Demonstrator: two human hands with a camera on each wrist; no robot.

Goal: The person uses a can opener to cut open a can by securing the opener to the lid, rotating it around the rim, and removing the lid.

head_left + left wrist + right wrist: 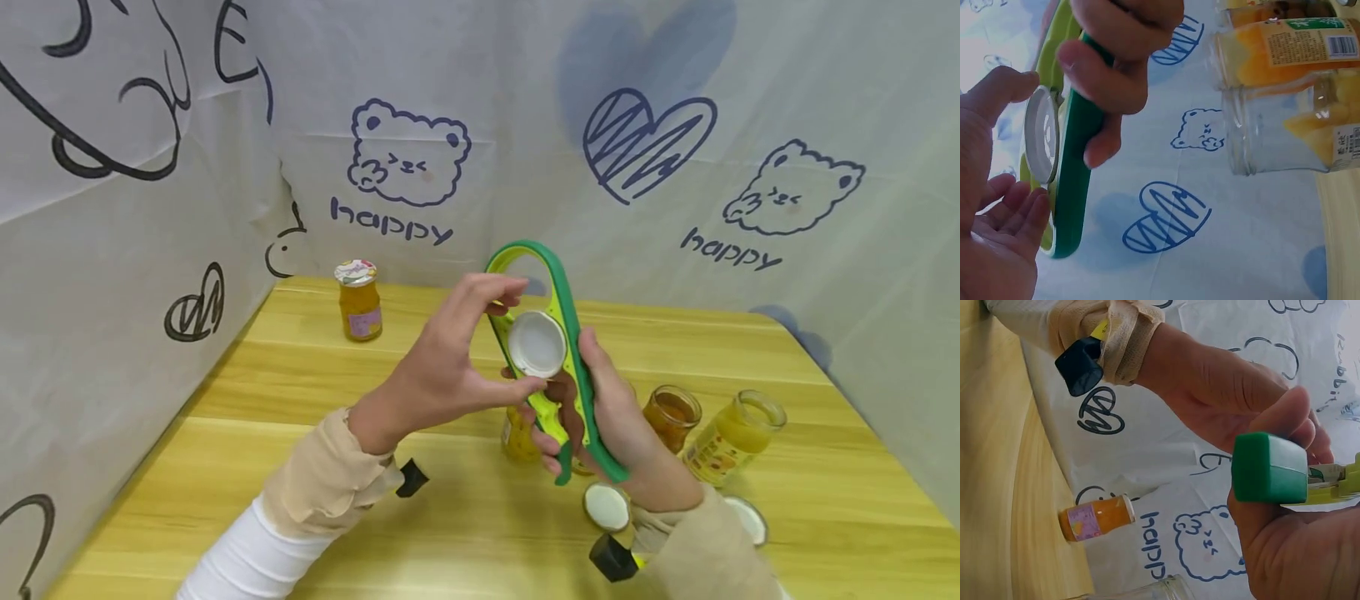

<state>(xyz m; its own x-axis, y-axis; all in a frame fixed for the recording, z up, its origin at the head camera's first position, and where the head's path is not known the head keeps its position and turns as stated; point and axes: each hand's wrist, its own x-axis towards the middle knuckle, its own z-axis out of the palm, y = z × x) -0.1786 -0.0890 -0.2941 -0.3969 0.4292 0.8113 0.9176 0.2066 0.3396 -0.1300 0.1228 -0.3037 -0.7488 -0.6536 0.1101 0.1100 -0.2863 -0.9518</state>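
My right hand (626,417) grips the handles of a green and yellow-green jar opener (566,300), held upright above the table. A white round jar lid (537,344) sits in one of the opener's openings, its pale inside showing. Around the lid my left hand (435,367) makes a C shape. Its thumb tip lies at the lid's lower edge in the head view, with the fingers past the opposite edge and a gap at the index finger. In the left wrist view, the lid (1041,134) stands between that thumb and the fingertips.
Behind the opener stands a partly hidden yellow jar (517,437). To the right are an open amber jar (671,417) and an open yellow jar (731,442). Two loose lids, one nearer (607,507) and one farther right (748,521), lie in front. A capped orange jar (361,308) stands back left.
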